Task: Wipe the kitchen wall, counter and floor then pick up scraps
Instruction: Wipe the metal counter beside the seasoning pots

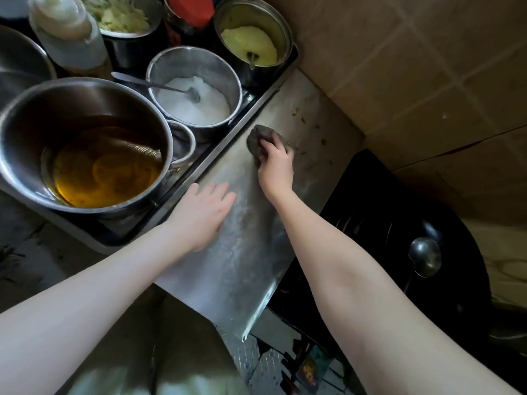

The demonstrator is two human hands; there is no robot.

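The right hand [275,166] is clutching a crumpled dark-grey cloth [255,139] on the brushed-steel worktop [242,266], fingers curled. Just beyond it, wallward, brown specks [323,141] are lying.

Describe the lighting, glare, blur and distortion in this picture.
Head view: wide-angle distortion bends the tiled wall and counter edges; glare streaks the counter beside the left hand; the black wok at right sits in shadow; the bottom foreground is blurred; the right hand and cloth look sharp.
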